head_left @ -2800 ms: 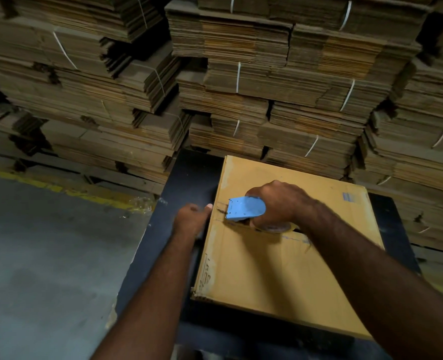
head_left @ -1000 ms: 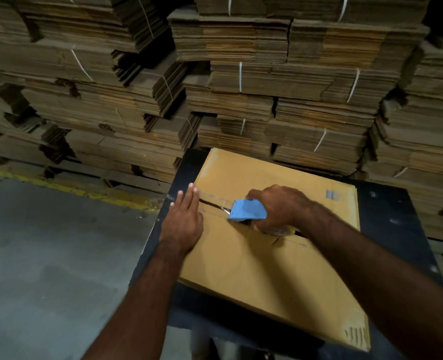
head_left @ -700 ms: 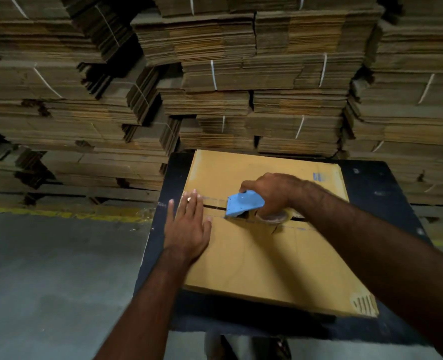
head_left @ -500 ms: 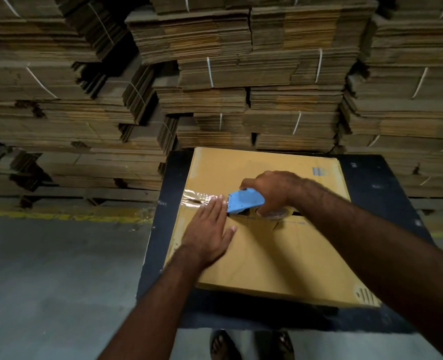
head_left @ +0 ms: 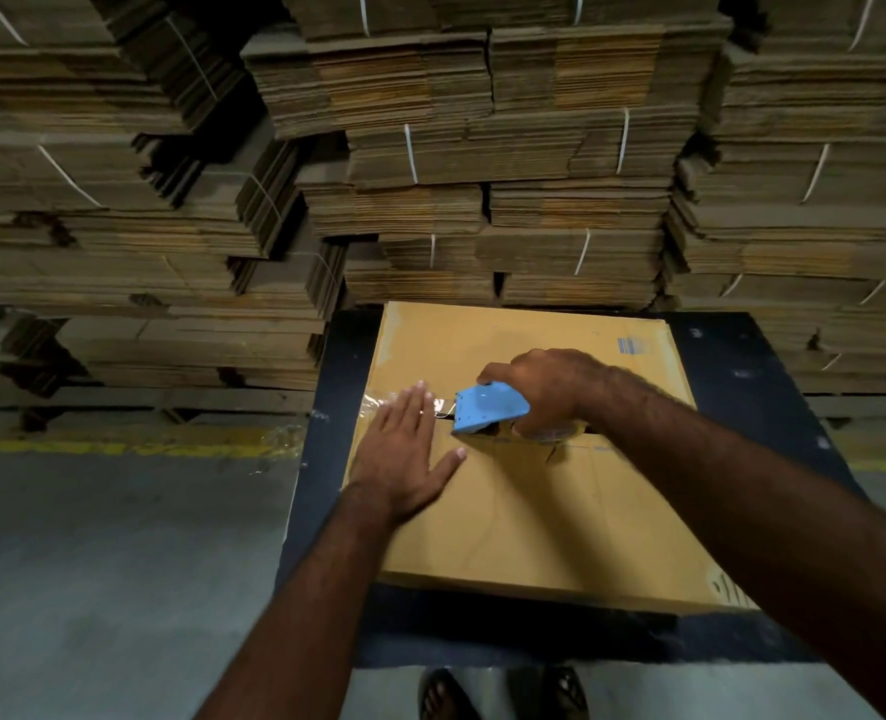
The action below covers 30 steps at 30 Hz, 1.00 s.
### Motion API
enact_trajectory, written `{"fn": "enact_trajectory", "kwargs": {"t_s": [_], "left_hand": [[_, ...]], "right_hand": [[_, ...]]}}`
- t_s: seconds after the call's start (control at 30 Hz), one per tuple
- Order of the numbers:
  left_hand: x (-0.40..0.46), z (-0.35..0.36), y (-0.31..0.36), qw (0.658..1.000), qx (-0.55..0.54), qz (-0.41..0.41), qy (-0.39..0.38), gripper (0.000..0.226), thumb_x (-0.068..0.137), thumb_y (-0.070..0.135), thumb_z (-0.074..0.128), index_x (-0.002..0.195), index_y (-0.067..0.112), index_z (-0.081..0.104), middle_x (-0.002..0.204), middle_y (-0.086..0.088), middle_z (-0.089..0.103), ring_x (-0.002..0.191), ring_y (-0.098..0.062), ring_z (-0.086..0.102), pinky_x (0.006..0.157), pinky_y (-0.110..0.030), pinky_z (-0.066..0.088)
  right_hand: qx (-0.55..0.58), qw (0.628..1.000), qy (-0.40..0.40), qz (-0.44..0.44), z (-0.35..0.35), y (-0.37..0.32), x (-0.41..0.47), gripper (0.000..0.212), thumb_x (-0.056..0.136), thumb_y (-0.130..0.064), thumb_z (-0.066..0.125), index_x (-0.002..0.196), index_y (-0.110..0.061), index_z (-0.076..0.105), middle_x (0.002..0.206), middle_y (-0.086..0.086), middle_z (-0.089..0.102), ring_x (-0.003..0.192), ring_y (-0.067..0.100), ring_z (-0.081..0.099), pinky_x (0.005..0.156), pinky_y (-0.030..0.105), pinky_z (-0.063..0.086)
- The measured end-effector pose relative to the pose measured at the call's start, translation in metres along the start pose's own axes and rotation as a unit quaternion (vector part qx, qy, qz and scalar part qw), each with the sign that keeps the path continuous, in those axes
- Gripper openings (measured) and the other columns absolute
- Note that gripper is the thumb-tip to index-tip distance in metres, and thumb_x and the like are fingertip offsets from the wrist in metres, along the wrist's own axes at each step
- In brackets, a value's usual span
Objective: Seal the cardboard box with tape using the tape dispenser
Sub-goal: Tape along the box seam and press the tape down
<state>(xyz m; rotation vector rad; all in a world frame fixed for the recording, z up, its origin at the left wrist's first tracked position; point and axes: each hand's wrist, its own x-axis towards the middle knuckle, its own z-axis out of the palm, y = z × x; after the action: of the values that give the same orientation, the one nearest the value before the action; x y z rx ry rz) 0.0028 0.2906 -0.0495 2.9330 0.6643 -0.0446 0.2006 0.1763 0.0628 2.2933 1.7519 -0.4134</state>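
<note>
Cardboard box (head_left: 524,511) flat on black counter (head_left: 763,366). Right hand (head_left: 550,387) grip curled round blue tape dispenser (head_left: 487,409) at the box seam. Left hand (head_left: 404,449), fingers spread flat, presses clear tape (head_left: 378,402) just left of the dispenser. Strapped stacks of flattened cartons (head_left: 482,158) beyond; blue printed mark (head_left: 629,346) unreadable.

The left hand (head_left: 404,449) lies flat, fingers straight and together. The right hand (head_left: 550,387) is curled in a grip, forearm extended.

The left hand (head_left: 404,454) is lying flat on the cardboard box (head_left: 534,522), pressing the clear tape (head_left: 378,405); the right hand (head_left: 550,387) is gripping the blue tape dispenser (head_left: 487,407) on the seam.
</note>
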Motion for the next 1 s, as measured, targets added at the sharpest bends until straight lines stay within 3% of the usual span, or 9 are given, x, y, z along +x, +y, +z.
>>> {"fn": "enact_trajectory", "kwargs": {"t_s": [0.07,0.2,0.33,0.43,0.53,0.67,0.83,1.0], "left_hand": [[0.002,0.001,-0.006,0.999,-0.009,-0.048,0.011,0.084,0.098,0.065,0.008,0.158,0.006,-0.001,0.166,-0.012,-0.008,0.153,-0.022,-0.008,0.125,-0.040,0.001],[0.005,0.004,-0.008,0.998,-0.010,-0.055,0.014,0.073,0.102,0.052,0.013,0.157,0.006,-0.001,0.166,-0.014,-0.006,0.153,-0.022,-0.008,0.124,-0.037,-0.004],[0.003,0.004,-0.009,0.998,-0.011,-0.064,0.021,0.083,0.098,0.063,0.008,0.157,0.006,-0.004,0.166,-0.013,-0.007,0.153,-0.023,-0.008,0.125,-0.039,-0.001],[0.001,0.000,-0.006,0.998,-0.009,-0.068,0.004,0.092,0.093,0.074,0.003,0.156,0.007,-0.009,0.164,-0.010,-0.014,0.153,-0.022,-0.012,0.125,-0.039,0.000],[0.000,-0.003,-0.003,0.998,-0.005,-0.067,-0.001,0.096,0.091,0.078,0.002,0.156,0.008,-0.011,0.164,-0.010,-0.015,0.152,-0.022,-0.014,0.125,-0.039,0.000],[-0.001,-0.005,0.003,0.997,-0.011,-0.072,-0.003,0.098,0.089,0.080,0.003,0.156,0.009,-0.010,0.164,-0.010,-0.016,0.152,-0.021,-0.014,0.125,-0.043,0.002],[-0.002,-0.003,0.044,1.000,-0.007,-0.007,-0.018,0.095,0.092,0.078,0.008,0.157,0.010,-0.008,0.164,-0.008,-0.016,0.152,-0.020,-0.013,0.124,-0.039,0.000],[0.029,-0.002,0.073,0.999,-0.004,0.006,-0.036,0.110,0.084,0.088,0.010,0.156,0.007,-0.010,0.163,-0.009,-0.020,0.152,-0.019,-0.016,0.125,-0.042,0.000]], "right_hand": [[0.010,1.000,0.003,-0.009,0.000,0.001,-0.001,0.072,0.075,-0.048,0.070,0.138,-0.046,0.035,0.115,-0.007,0.060,0.099,0.017,0.055,0.072,0.035,0.051],[0.021,0.999,0.018,-0.027,-0.003,0.008,-0.012,0.065,0.081,-0.054,0.066,0.140,-0.046,0.039,0.114,-0.007,0.059,0.103,0.017,0.053,0.074,0.033,0.047],[0.047,0.997,0.039,-0.036,0.001,0.036,-0.043,0.065,0.086,-0.053,0.062,0.145,-0.045,0.038,0.102,-0.005,0.054,0.095,0.017,0.051,0.075,0.034,0.045],[0.041,0.999,0.002,-0.014,0.010,0.067,-0.064,0.066,0.086,-0.057,0.060,0.146,-0.048,0.034,0.098,-0.010,0.048,0.090,0.011,0.046,0.075,0.032,0.044],[0.038,0.999,-0.016,0.000,0.015,0.085,-0.072,0.067,0.086,-0.056,0.061,0.146,-0.048,0.034,0.101,-0.011,0.048,0.092,0.010,0.045,0.074,0.030,0.041],[0.015,1.000,0.001,-0.026,0.020,0.078,-0.061,0.066,0.083,-0.058,0.063,0.144,-0.044,0.042,0.113,-0.008,0.061,0.103,0.014,0.055,0.080,0.035,0.051],[0.016,0.999,0.010,-0.032,0.023,0.080,-0.054,0.065,0.081,-0.058,0.064,0.142,-0.043,0.045,0.119,-0.010,0.062,0.105,0.013,0.055,0.081,0.037,0.053],[0.015,0.999,0.011,-0.035,0.024,0.081,-0.051,0.066,0.079,-0.054,0.064,0.141,-0.044,0.045,0.119,-0.011,0.063,0.105,0.013,0.057,0.080,0.038,0.054]]}}
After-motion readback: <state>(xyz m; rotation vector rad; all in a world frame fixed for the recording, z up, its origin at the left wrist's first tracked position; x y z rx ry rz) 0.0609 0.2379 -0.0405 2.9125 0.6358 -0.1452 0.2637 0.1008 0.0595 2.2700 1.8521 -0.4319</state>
